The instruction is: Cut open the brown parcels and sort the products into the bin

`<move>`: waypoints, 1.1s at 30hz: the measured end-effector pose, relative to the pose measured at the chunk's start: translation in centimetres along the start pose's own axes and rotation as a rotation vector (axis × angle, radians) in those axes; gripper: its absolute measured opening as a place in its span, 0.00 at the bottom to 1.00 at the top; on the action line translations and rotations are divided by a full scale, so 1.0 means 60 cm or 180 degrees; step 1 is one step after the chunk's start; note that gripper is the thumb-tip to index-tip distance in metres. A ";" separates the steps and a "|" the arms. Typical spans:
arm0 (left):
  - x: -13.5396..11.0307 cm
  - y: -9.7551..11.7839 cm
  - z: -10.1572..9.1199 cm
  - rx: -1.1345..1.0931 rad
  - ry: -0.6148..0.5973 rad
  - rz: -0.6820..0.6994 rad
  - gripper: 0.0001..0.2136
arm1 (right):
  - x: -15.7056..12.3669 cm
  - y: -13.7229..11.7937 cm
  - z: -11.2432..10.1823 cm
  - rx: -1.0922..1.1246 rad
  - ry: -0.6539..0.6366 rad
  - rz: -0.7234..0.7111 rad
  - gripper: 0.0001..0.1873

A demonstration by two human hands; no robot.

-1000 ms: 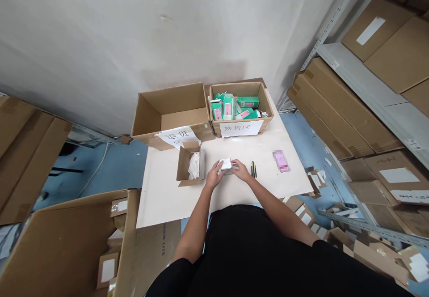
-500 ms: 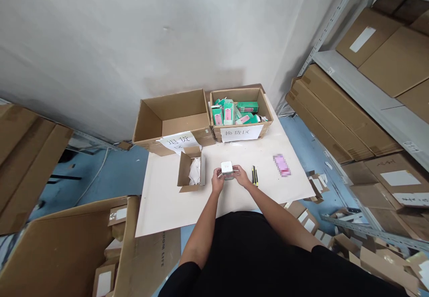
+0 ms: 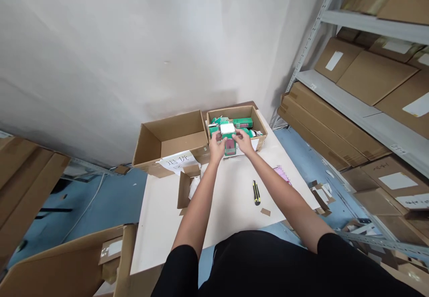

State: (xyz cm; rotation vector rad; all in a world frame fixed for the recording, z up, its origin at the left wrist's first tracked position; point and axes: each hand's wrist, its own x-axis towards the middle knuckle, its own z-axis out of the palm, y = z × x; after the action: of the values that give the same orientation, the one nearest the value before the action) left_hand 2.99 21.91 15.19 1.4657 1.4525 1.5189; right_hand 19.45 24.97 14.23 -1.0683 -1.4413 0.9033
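Observation:
Between my hands is a small green box (image 3: pixel 230 146) with a pink front panel and a white top. My left hand (image 3: pixel 216 146) grips its left side, and my right hand (image 3: pixel 243 142) grips its right side. It is held in front of the near wall of a cardboard carton (image 3: pixel 262 144), partly hiding the paper sign there. Several similar green boxes (image 3: pixel 242 122) lie jumbled inside that carton. Whether the held box touches the carton, I cannot tell.
To the left stands a larger carton (image 3: pixel 204 152) with a paper sign (image 3: pixel 177 162). Nearer me, a small opened carton (image 3: pixel 183 190) holds white paper. A yellow-black utility knife (image 3: pixel 256 193), a cardboard scrap (image 3: pixel 266 212) and a pink item (image 3: pixel 282 174) lie on the table (image 3: pixel 231 216). Shelving (image 3: pixel 308 42) rises at right.
Both hands have moved forward, away from my body, carrying the box from above the table up to the right carton. Its green and pink front now shows. My view has tilted upward.

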 end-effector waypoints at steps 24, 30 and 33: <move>0.019 0.044 -0.161 0.0352 -0.0238 -0.0390 0.35 | -0.015 -0.049 -0.014 -0.1307 -0.0241 -0.0345 0.41; -0.073 0.065 -0.264 0.0557 0.0312 -0.0110 0.32 | -0.055 -0.060 0.020 -0.1056 -0.0497 -0.0650 0.38; -0.124 0.057 -0.306 0.0692 0.0459 -0.0244 0.31 | -0.079 -0.060 0.048 -0.1031 -0.0781 -0.0632 0.38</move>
State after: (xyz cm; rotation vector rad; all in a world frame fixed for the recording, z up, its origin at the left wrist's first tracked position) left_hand -11.50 8.66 19.54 1.4278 1.7867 1.4834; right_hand 16.18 19.42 15.77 -1.0496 -1.9107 0.6894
